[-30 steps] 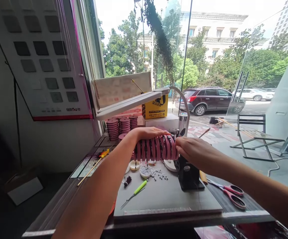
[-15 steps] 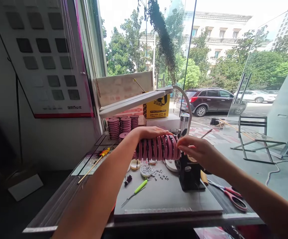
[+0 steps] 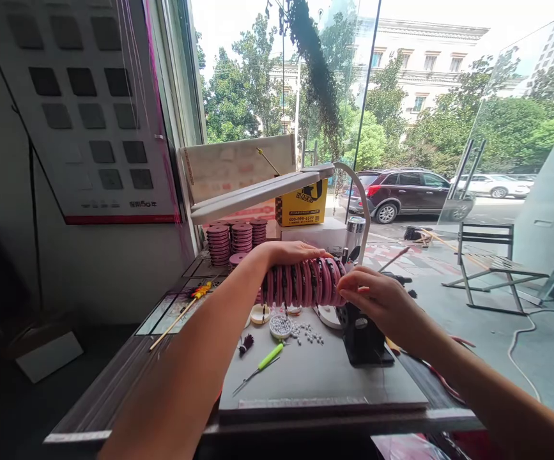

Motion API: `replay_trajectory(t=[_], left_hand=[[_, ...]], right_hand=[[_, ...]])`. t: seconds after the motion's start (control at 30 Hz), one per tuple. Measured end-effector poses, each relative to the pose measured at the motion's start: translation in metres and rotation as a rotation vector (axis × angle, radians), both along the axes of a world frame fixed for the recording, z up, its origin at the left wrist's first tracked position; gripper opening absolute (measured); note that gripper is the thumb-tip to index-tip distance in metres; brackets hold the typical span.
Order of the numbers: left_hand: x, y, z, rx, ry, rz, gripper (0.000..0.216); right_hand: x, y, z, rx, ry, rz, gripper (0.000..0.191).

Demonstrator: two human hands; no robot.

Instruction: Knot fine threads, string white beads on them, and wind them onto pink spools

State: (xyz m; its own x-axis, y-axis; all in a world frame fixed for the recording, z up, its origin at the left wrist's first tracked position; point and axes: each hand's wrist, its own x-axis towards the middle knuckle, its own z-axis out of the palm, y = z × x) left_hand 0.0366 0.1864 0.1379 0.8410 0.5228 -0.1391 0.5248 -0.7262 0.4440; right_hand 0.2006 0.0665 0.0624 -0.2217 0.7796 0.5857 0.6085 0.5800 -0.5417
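Observation:
A horizontal row of pink discs (image 3: pixel 303 287), with dark beaded strands between them, sits above the work board, joined at its right end to a black stand (image 3: pixel 365 342). My left hand (image 3: pixel 293 252) lies along the top of the row, fingers stretched out flat against the discs. At the right end of the row, my right hand (image 3: pixel 372 291) has thumb and fingertips pinched together beside the last disc. What lies between those fingertips is too small to make out. Below the row stands a small dish of pale beads (image 3: pixel 281 327), with loose beads (image 3: pixel 310 334) beside it.
A green-handled pointed tool (image 3: pixel 269 359) and a dark tassel (image 3: pixel 246 345) lie on the grey board (image 3: pixel 305 383). Stacked pink spools (image 3: pixel 218 246) stand behind left. A white lamp arm (image 3: pixel 257 195) reaches across above. Red-handled scissors (image 3: pixel 444 381) lie partly behind my right forearm.
My right hand has dropped slightly and its fingertips have moved a little down along the last disc. My right forearm now covers more of the scissors. The left hand stays on the discs.

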Motion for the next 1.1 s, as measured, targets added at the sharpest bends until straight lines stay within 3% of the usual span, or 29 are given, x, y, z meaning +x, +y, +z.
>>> replay_trajectory(t=[0.33,0.57,0.8,1.0,1.1], left_hand=[[-0.001,-0.003,0.001,0.018,0.028,0.002,0.047],[-0.003,-0.006,0.003,0.014,0.041,0.006,0.053],[-0.005,-0.001,-0.001,0.021,0.046,0.032,0.055],[-0.007,0.004,-0.004,0.046,0.042,0.035,0.056],[-0.008,0.003,-0.004,0.047,0.038,0.016,0.056]], right_hand=[[-0.002,-0.003,-0.001,-0.058,0.060,0.014,0.018],[-0.007,-0.004,-0.004,0.088,-0.120,-0.141,0.017],[-0.009,-0.009,-0.002,0.070,-0.112,-0.113,0.017],[-0.013,-0.010,-0.004,0.206,-0.246,-0.201,0.019],[-0.012,-0.007,-0.006,0.193,-0.258,-0.211,0.020]])
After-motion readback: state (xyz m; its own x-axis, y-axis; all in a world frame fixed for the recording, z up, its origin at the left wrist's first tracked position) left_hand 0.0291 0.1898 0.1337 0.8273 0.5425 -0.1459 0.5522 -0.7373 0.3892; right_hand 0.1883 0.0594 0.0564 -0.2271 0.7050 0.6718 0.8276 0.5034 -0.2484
